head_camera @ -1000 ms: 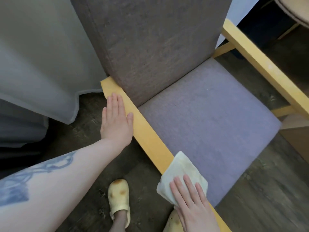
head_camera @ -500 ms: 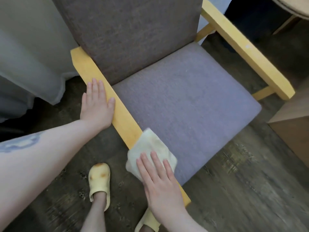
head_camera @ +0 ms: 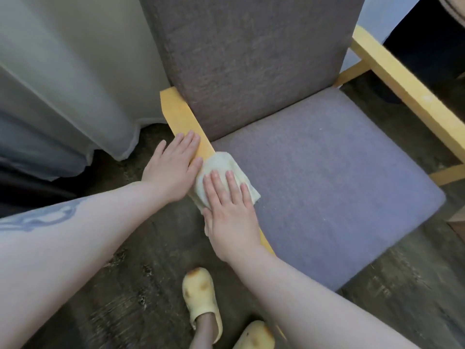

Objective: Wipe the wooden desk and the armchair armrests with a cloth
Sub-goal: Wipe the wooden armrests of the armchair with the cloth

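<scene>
An armchair with a grey seat cushion (head_camera: 327, 197) and grey backrest (head_camera: 251, 59) has yellow wooden armrests. The left armrest (head_camera: 177, 114) runs from the backrest toward me. A pale yellowish cloth (head_camera: 221, 162) lies on its middle. My right hand (head_camera: 230, 212) presses flat on the cloth, fingers spread. My left hand (head_camera: 173, 167) lies flat on the armrest's outer edge, just behind the cloth and touching it. The right armrest (head_camera: 407, 89) is bare at the far side. The desk is not in view.
A pale curtain (head_camera: 75, 84) hangs at the left, close to the armrest's back end. Dark wood-look floor (head_camera: 402, 298) surrounds the chair. My feet in yellow clogs (head_camera: 201, 298) stand beside the left armrest. A brown box corner (head_camera: 459, 217) shows at the right edge.
My right hand has slid the cloth along the left armrest from its front end toward the backrest, up against my left hand. My left hand has stayed flat on the armrest.
</scene>
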Demonstrator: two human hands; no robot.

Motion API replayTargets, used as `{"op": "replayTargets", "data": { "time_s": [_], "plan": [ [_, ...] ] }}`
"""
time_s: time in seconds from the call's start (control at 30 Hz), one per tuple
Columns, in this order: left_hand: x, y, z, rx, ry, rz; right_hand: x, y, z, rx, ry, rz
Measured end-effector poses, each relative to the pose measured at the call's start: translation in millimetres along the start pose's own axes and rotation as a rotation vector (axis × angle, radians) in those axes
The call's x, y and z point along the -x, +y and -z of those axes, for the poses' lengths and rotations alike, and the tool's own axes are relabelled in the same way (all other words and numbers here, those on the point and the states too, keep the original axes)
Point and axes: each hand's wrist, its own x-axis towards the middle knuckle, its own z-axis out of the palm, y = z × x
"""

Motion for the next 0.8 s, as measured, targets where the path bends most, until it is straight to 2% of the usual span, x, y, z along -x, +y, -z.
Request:
{"op": "replayTargets", "data": {
  "time_s": [0.1, 0.23, 0.33, 0.43, 0.5, 0.63, 0.73, 0.8],
  "plan": [
    [-19, -11, 11, 0.019, -0.022, 0.012, -26, 1, 4, 0.039, -0.030, 0.037],
    [-35, -23, 18, 0.021, -0.004, -0.022, 46, 8, -6, 0.021, -0.034, -0.025],
    [-44, -30, 19, 0.062, 0.012, -0.019, 85, 17, -10, 0.026, -0.050, 0.003],
    [-48, -29, 21, 0.197, 0.020, -0.047, 44, 11, -3, 0.006, -0.065, 0.007],
    [-48, -30, 22, 0.308, 0.030, -0.045, -15, -4, 6, 0.003, -0.052, 0.000],
    [-49, -34, 24, 0.380, 0.086, -0.067, -119, -27, 12, 0.059, 0.019, 0.003],
    [-51, -40, 23, 0.281, 0.095, -0.096, -116, -31, 8, 0.060, 0.070, -0.022],
    [-49, -43, 18, 0.175, 0.059, -0.133, -58, -22, -5, 0.005, 0.125, -0.054]
  ]
}}
